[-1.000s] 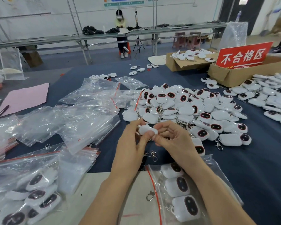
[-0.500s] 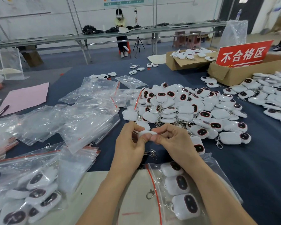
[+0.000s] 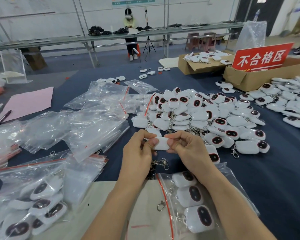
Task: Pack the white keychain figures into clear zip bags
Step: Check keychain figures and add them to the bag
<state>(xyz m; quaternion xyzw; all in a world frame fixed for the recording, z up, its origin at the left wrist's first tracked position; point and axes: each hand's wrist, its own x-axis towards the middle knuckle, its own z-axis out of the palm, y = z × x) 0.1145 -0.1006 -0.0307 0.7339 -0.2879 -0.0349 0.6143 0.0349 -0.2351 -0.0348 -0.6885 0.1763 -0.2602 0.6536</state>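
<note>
Over the blue counter (image 3: 280,179), the left hand (image 3: 137,153) and right hand (image 3: 190,149) pinch one white keychain figure (image 3: 162,143) between thumbs and curled fingers, its face apparently turned away. A metal clasp (image 3: 161,162) dangles beneath it, near a clear zip bag (image 3: 232,186) holding three figures.

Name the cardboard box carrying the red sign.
The nearer brown cardboard box at far right; the red white-lettered sign stands in it, the farther box has none.
</note>
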